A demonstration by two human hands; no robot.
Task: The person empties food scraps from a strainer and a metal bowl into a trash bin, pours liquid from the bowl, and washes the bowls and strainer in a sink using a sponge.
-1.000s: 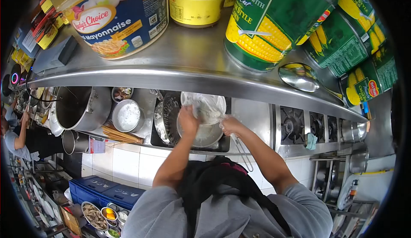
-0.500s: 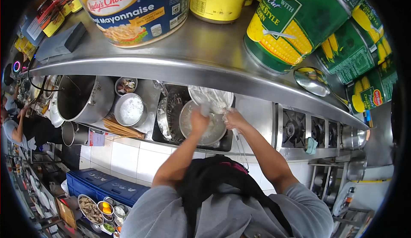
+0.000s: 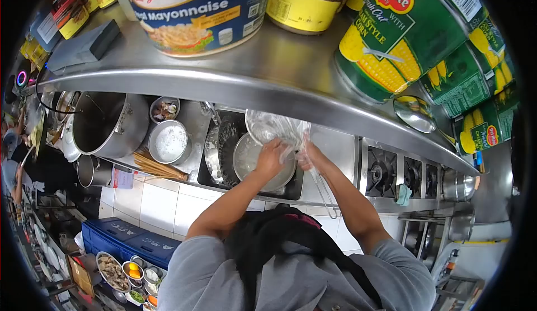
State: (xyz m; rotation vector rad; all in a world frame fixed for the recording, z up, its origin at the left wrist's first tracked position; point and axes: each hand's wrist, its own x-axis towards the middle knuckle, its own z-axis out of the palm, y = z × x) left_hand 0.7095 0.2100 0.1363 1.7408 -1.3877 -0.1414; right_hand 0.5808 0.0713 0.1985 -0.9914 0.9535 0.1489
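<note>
My left hand (image 3: 271, 159) is over a wide metal bowl (image 3: 241, 168) in the sink, its fingers closed on a crumpled clear plastic bag (image 3: 292, 131). My right hand (image 3: 306, 155) is closed just beside it, against the same plastic. From under the right hand a long, thin wire whisk (image 3: 326, 192) slants down past the sink's front edge; its other end is hidden by the hand and plastic. Behind the hands, a second pale-coated bowl (image 3: 256, 125) is partly covered by the plastic and cut off by the shelf.
Overhead, a steel shelf (image 3: 224, 81) carries a mayonnaise tub (image 3: 201, 17) and large corn cans (image 3: 386, 42). Left of the sink are a deep pot (image 3: 106, 123), a pot of white contents (image 3: 169, 142) and wooden sticks (image 3: 159, 167). Gas burners (image 3: 382, 168) lie right. Another person's arm (image 3: 22, 171) shows far left.
My left hand, blurred before, has moved slightly right and down, closer to the right hand. The plastic is now stretched between both hands. The wire whisk has swung rightward.
</note>
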